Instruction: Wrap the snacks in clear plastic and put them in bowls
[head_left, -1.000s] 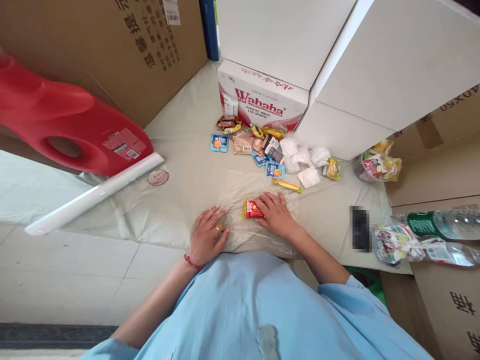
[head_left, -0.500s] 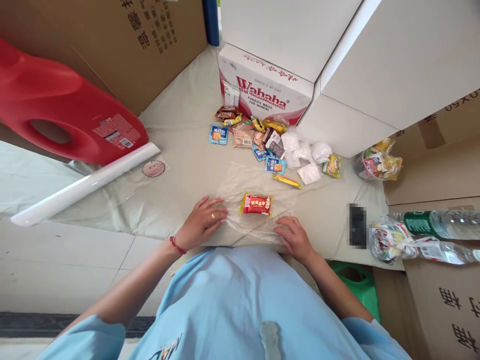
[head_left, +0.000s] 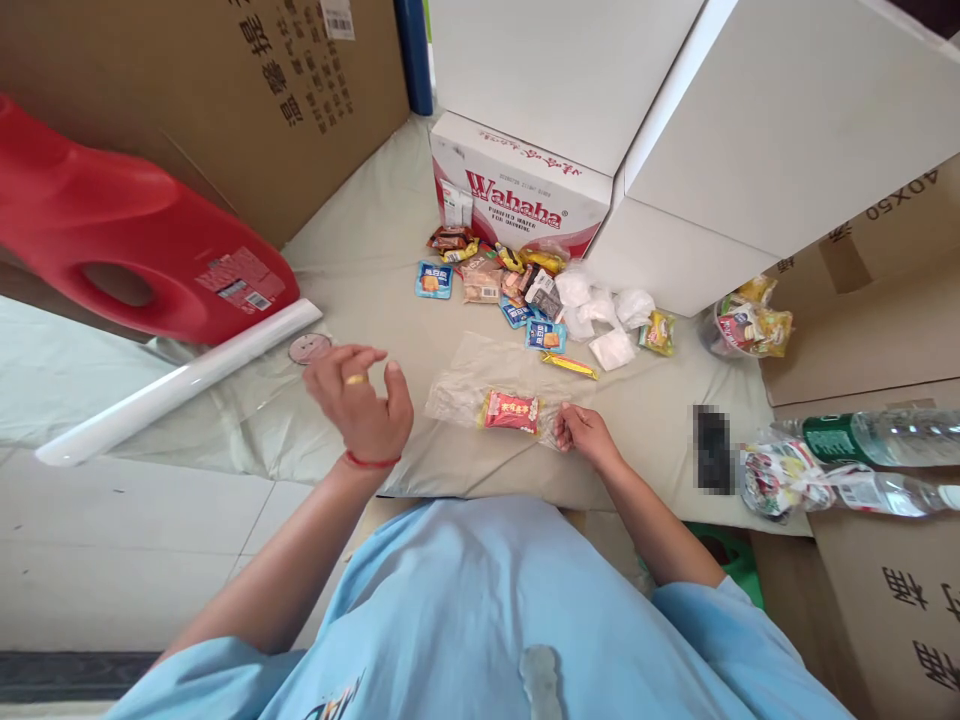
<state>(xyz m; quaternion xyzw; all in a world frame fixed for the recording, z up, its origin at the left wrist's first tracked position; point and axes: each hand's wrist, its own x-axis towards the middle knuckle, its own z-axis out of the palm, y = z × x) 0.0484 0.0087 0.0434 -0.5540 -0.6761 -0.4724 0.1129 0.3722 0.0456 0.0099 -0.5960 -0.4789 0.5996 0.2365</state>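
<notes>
Raised from beside the clear film [head_left: 459, 392], the left hand [head_left: 358, 402] now hangs farther left, over the tabletop [head_left: 641, 405] and just below the round pink piece [head_left: 309, 348] in view; half a second ago it lay flat near the front edge. Its fingers are bent, its thumb stands well apart from them, and it appears to hold nothing. Meanwhile the right hand [head_left: 577, 430] has shifted slightly away from the front edge, its fingers drawn together on the right end of the film. That film, spread smooth before, is now rumpled, its near part drawn up over the red packet [head_left: 511, 411], whose print looks duller than earlier. The packet lies as before, behind the middle of the front edge and left of the right hand. Beyond it, the yellow stick [head_left: 568, 365] and the heap of snack packets [head_left: 482, 285] stay put.
</notes>
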